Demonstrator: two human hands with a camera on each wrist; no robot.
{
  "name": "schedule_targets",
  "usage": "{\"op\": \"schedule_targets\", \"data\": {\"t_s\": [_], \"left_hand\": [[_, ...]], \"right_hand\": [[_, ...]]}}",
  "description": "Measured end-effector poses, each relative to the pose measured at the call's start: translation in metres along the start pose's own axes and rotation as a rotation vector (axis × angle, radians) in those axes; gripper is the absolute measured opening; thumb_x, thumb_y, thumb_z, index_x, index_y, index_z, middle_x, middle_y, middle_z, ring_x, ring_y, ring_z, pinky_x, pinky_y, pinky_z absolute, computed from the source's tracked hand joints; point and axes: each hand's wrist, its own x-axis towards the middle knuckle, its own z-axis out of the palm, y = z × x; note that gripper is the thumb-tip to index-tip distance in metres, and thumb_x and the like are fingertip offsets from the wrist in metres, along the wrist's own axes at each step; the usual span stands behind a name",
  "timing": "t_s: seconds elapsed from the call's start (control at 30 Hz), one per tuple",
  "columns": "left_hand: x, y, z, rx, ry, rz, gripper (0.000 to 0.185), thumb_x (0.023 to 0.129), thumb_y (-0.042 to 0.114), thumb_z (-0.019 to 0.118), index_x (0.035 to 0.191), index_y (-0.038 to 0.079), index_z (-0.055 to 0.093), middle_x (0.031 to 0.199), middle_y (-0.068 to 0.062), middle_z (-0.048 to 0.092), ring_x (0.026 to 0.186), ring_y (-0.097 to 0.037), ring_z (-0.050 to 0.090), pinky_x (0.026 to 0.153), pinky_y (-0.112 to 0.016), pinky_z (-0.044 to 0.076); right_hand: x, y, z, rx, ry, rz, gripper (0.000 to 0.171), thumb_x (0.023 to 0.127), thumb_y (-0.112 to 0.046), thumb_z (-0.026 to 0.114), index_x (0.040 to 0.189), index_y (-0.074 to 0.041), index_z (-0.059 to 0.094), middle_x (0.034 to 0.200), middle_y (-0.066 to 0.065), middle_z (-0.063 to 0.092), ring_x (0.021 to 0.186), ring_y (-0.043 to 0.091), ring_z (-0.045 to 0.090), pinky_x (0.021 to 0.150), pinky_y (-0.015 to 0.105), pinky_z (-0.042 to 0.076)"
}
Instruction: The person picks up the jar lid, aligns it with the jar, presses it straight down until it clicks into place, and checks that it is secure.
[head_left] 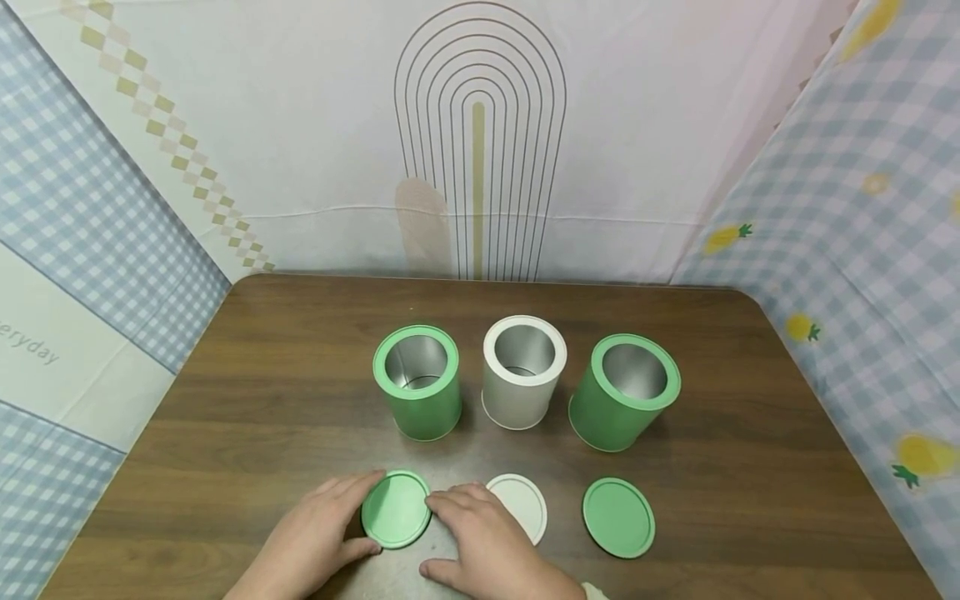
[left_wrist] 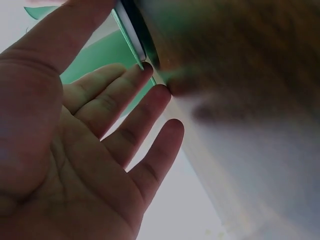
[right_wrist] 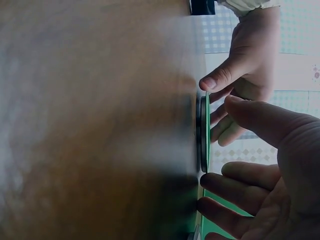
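A light green round lid [head_left: 396, 510] lies between the two hands near the front of the table. Left of it is my left hand [head_left: 318, 525], with thumb and forefinger spread along the lid's rim. In the left wrist view its other fingers [left_wrist: 137, 132] are fairly straight, tips low by the tabletop. My right hand [head_left: 483, 533] is at the lid's other side, its fingertips right at the rim and its thumb apart. The right wrist view shows the lid [right_wrist: 206, 132] edge-on, low over the table. A white lid [head_left: 522, 504] is partly hidden behind my right hand.
Three open, hollow metal cans stand in a row behind the lids: a green can [head_left: 426, 408], a white can [head_left: 517, 396] and another green can [head_left: 618, 408] at right. A darker green lid [head_left: 618, 517] lies front right. Patterned cloth [head_left: 322, 125] surrounds the wooden table [head_left: 757, 467].
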Motion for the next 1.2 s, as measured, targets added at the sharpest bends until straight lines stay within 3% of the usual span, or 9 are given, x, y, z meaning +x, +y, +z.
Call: {"op": "schedule_targets", "data": {"t_s": [0.33,0.67,1.2], "left_hand": [[0.0,0.006,-0.006,0.009,0.003,-0.082,0.074,0.07,0.045,0.089,0.133,0.015,0.063,0.124,0.003,0.068,0.111,-0.019,0.065,0.091,-0.043,0.055],[0.001,0.01,-0.007,-0.003,0.028,-0.129,0.075,0.067,0.047,0.09,0.129,0.014,0.066,0.121,0.003,0.069,0.11,-0.019,0.065,0.09,-0.043,0.055],[0.003,0.016,-0.005,-0.01,0.084,-0.148,0.073,0.068,0.052,0.088,0.128,0.015,0.066,0.121,0.002,0.07,0.109,-0.021,0.066,0.09,-0.047,0.055]], "right_hand": [[0.002,-0.005,-0.003,0.061,-0.05,0.063,0.063,0.081,-0.04,0.083,0.13,-0.006,0.064,0.132,0.003,0.064,0.126,0.015,0.058,0.11,0.044,0.044],[0.003,-0.005,-0.006,0.048,-0.024,0.062,0.063,0.082,-0.038,0.083,0.132,-0.006,0.064,0.134,0.004,0.063,0.127,0.016,0.057,0.11,0.044,0.043],[0.005,-0.003,-0.005,0.018,0.084,0.046,0.061,0.079,-0.035,0.085,0.128,-0.005,0.065,0.13,0.004,0.066,0.124,0.016,0.06,0.108,0.044,0.045]]}}
